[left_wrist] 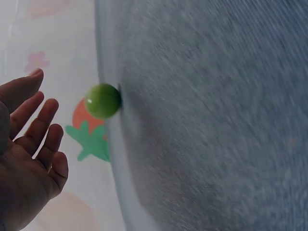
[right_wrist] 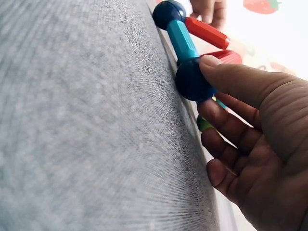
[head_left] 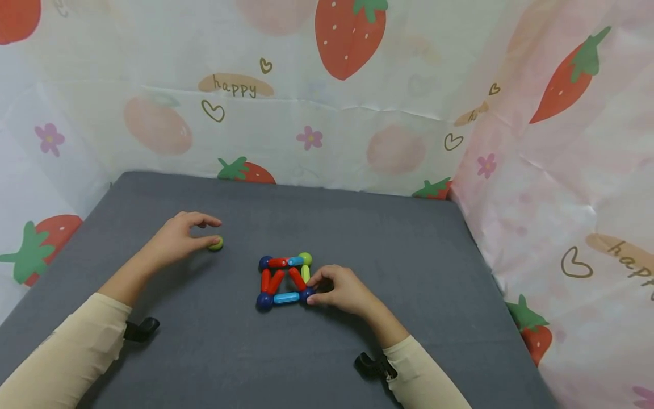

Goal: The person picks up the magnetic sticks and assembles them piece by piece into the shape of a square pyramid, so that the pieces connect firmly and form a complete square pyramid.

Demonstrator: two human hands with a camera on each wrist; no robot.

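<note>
A frame of toy magnetic rods and balls lies on the grey table. Dark blue balls (head_left: 264, 301) mark several corners, and a yellow-green ball (head_left: 305, 259) sits at the far right one. Red rods (head_left: 276, 282), light blue rods (head_left: 286, 298) and a yellow-green rod (head_left: 305, 274) run between them; two red rods slant inward from the near corners. My right hand (head_left: 344, 288) pinches the near right dark blue ball (right_wrist: 192, 83) between thumb and fingers. To the left, a loose green ball (left_wrist: 103, 101) rests on the table beside my left hand (head_left: 176, 238), whose fingers are spread apart from it.
The grey table (head_left: 204, 363) ends at a far edge against a hanging cloth (head_left: 327, 102) printed with strawberries. More of this cloth borders the left and right sides. Black wrist mounts (head_left: 142, 329) show at both sleeves.
</note>
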